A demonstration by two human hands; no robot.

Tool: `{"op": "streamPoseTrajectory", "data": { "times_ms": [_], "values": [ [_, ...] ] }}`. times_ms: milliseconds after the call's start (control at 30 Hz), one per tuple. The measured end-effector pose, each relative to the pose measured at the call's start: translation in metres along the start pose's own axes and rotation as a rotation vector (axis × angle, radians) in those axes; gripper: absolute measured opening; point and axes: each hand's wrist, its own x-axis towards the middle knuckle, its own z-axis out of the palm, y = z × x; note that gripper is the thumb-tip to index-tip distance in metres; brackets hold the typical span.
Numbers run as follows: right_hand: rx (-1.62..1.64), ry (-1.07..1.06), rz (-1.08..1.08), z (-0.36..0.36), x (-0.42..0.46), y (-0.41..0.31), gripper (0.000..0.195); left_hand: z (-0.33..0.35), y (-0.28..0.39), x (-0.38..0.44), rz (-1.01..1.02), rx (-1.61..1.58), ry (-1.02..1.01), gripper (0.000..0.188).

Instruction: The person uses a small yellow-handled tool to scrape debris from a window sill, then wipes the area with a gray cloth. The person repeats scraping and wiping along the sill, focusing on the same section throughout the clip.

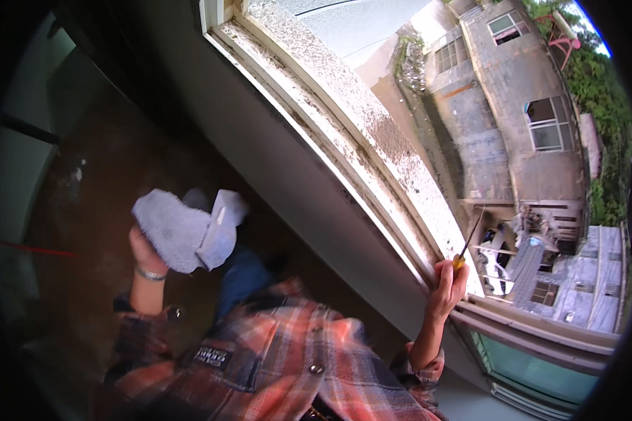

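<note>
My left hand (pixel 146 251), a bracelet at its wrist, holds a pale grey-blue fluffy cloth (pixel 173 231) at the left, away from the window. The cloth is bunched, with a folded end sticking up on its right side. At the right, my right hand (pixel 449 287) grips the yellow handle of a screwdriver (pixel 472 235), whose thin dark shaft points up and outward. That hand is at the lower right end of the sliding-window track (pixel 342 139), which is dirty with dark specks and grime. Whether the hand touches the frame I cannot tell.
Outside the track runs a speckled, dirty ledge (pixel 384 131). A glass window sash (pixel 537 355) stands at the lower right. Beyond the opening are a weathered building (pixel 526 173), a yard with clutter and trees. The inner wall (pixel 305 189) drops below the window to a dark floor.
</note>
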Motion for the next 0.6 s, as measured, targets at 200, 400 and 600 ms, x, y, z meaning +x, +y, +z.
{"op": "streamPoseTrajectory", "data": {
  "times_ms": [200,400,600],
  "values": [
    [-0.047,0.059,0.059,0.001,-0.001,-0.006,0.020,-0.078,-0.018,-0.066,0.018,-0.130,0.200,0.053],
    [-0.140,0.050,0.058,0.002,-0.001,-0.006,0.021,-0.110,-0.050,-0.089,0.033,-0.173,0.312,0.052],
    [-0.360,-0.109,-0.127,-0.024,0.049,-0.039,0.019,-0.086,-0.046,-0.056,0.037,-0.126,0.294,0.048]
  ]
}}
